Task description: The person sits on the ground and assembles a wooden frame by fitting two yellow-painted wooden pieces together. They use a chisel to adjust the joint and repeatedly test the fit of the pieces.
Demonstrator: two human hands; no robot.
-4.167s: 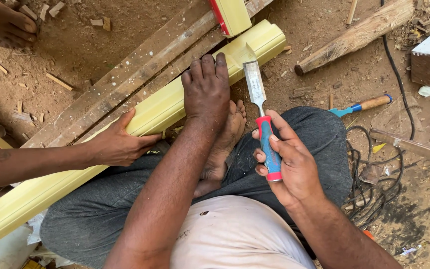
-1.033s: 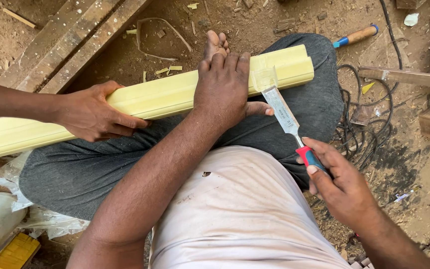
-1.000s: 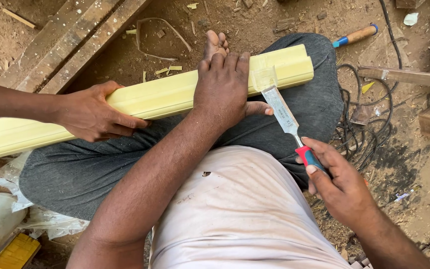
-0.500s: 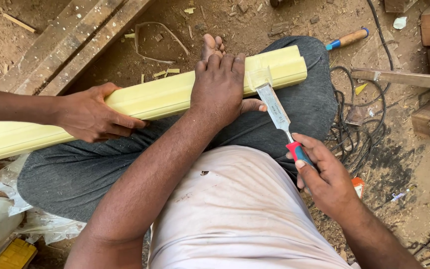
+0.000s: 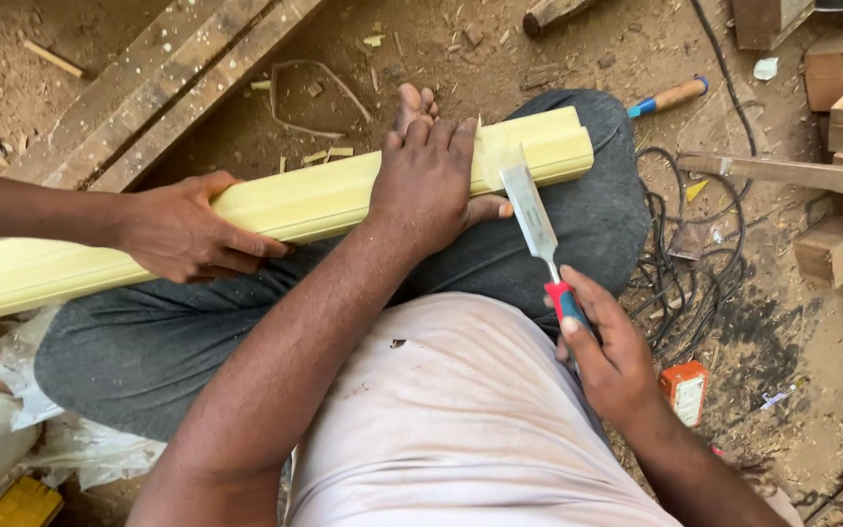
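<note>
My left hand [image 5: 431,185] lies flat and spread on the yellow wood piece [image 5: 324,200] across my lap. My right hand [image 5: 612,356] squeezes the chisel [image 5: 539,234].

The person wears a pale off-white T-shirt [image 5: 461,420], wrinkled across the torso and marked with faint brownish smudges and 1 small dark spot near the chest centre. The sleeves lie outside the frame, so both forearms appear bare, with no watch, band or glove. The legs are covered by dark grey trousers [image 5: 148,342] of plain fabric, lightly dusted. 1 bare foot [image 5: 414,105] shows beyond the knees, without sock or footwear; 3 toes can be counted. The left hand [image 5: 431,181] and right hand [image 5: 612,356] carry no rings. Fingernails are short; the right thumbnail is visible.
</note>
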